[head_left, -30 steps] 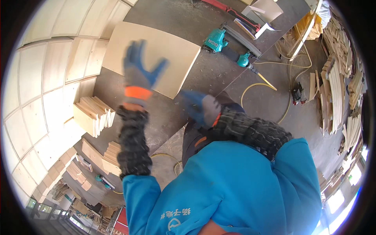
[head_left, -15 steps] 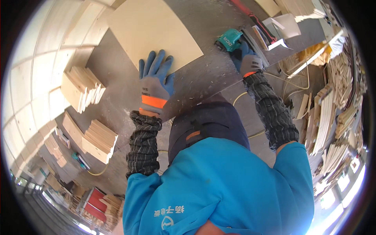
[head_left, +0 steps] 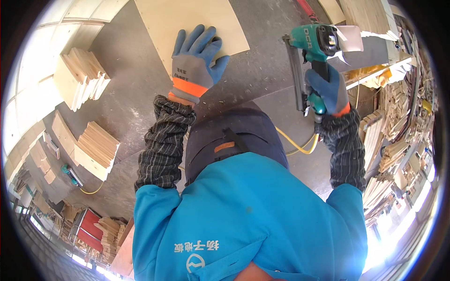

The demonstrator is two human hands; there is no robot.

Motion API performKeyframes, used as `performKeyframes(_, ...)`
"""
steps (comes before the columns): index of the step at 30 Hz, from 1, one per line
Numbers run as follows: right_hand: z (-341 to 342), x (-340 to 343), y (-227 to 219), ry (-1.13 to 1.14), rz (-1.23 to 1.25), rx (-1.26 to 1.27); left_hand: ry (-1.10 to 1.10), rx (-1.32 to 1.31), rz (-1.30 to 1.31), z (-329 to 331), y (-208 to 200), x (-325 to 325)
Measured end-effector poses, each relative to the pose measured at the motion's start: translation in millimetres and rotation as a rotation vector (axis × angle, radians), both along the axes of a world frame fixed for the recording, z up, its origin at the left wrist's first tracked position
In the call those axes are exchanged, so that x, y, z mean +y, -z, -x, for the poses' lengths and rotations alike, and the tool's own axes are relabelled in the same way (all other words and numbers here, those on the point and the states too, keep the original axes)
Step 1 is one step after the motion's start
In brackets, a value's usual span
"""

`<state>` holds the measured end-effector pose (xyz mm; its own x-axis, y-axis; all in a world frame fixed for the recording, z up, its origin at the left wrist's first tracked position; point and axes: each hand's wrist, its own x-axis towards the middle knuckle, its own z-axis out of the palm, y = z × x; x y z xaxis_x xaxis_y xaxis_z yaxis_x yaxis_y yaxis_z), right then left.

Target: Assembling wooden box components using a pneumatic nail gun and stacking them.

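A pale wooden panel [head_left: 187, 16] lies on the dark work table [head_left: 129, 51] at the far side. My left hand [head_left: 194, 63], in a grey and blue glove, rests on its near edge with the fingers spread. Held up to the right of the panel is a green and black pneumatic nail gun [head_left: 307, 40]. The gloved fingers of my right hand [head_left: 333, 91] are wrapped round its grip. From the gun's lower end a yellow air hose [head_left: 302, 149] hangs down and loops toward my body.
Stacks of short boards [head_left: 82, 77] and more boards [head_left: 96, 147] sit at the left. A second nail gun [head_left: 70, 174] with a hose lies beyond them. A red-handled tool [head_left: 307, 9] is at the far right, near more panels [head_left: 363, 16]. Wood offcuts [head_left: 398, 103] pile up along the right.
My right hand has lifted the nail gun off the table and turned it upright, toward me. My left hand stays spread on the panel. The whole view has shifted slightly.
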<state>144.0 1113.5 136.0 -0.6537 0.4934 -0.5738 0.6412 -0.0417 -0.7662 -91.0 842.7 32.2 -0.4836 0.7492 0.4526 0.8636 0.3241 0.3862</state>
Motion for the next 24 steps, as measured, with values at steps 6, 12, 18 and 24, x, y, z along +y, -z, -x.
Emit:
performKeyframes(6,14.8,-43.1,18.0,-0.129,-0.354,0.047,-0.034,0.008,-0.008,-2.8,3.8,-0.8)
performKeyframes(12,50.3,6.2,137.8,-0.371,-0.897,-0.199,0.007,0.013,-0.024,-4.1,1.9,3.1)
performKeyframes(18,63.5,-38.4,134.6,-0.305,-0.804,0.347,-0.015,0.023,-0.002,-2.1,1.3,0.4)
performKeyframes(24,96.8,-47.5,126.6,-0.536,-0.601,0.280,-0.002,0.006,0.007,-1.8,2.2,1.8)
